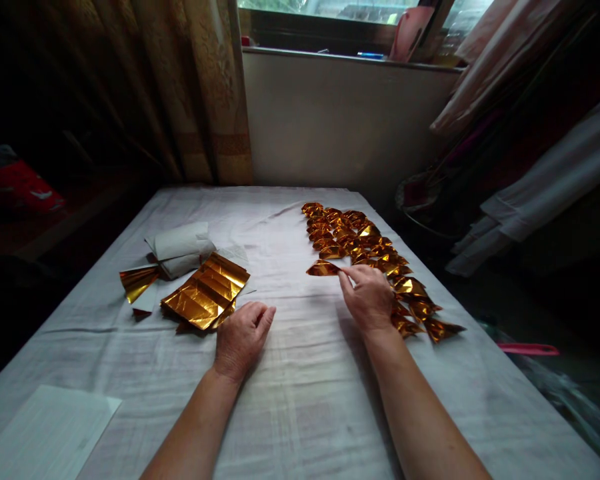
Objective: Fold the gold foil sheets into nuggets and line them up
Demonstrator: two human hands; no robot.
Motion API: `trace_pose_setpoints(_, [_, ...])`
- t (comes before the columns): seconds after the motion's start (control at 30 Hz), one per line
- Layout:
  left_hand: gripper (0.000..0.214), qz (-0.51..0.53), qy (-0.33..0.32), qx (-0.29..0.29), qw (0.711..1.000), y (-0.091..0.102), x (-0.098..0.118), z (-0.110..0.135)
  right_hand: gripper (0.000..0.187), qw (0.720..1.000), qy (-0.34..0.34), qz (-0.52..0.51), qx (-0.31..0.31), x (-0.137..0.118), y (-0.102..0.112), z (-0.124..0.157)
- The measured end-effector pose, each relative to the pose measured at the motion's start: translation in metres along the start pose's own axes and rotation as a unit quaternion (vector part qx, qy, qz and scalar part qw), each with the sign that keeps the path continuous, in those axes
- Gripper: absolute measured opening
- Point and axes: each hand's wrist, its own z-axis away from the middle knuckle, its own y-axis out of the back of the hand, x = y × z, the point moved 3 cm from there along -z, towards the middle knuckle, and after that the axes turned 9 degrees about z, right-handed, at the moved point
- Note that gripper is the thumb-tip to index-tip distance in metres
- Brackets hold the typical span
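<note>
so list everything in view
cloth-covered table: one, white, centre
folded foil pieces: many, gold, right
pinched foil piece: one, gold, centre right
creased foil stack: one, gold, left
fanned foil: one, gold, stack's left
paper bundle: one, white, behind stack
flat paper: one, white, front left
patterned curtain: one, brown, back left
tapered container: one, pink, windowsill
window: one, clear, back
hanging garments: several, pale or dark, right
printed item: one, red, far left
left hand: one, bare, beside stack
right hand: one, bare, pinching foil piece
</note>
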Motion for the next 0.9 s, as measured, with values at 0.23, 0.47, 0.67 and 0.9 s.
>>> trace_pose_setpoints(0.23, [0.042,0.008,0.013,0.005,1.0,0.0,-0.004,-0.001,0.018,0.991,0.015,0.133,-0.016,0.038,-0.017,-0.034])
trace_pose_setpoints(0.47, [0.041,0.008,0.018,0.007,1.0,-0.001,-0.007,-0.001,0.015,0.989,0.027,0.143,-0.034,0.04,-0.028,-0.036])
trace_pose_setpoints(0.67, [0.041,0.021,0.014,0.006,1.0,-0.001,-0.007,-0.002,0.016,0.993,0.028,0.11,-0.029,0.029,-0.016,-0.031])
trace_pose_setpoints(0.9, [0.041,0.023,0.014,0.006,1.0,0.0,-0.007,-0.003,0.016,0.992,0.075,-0.012,-0.099,-0.025,-0.005,0.024])
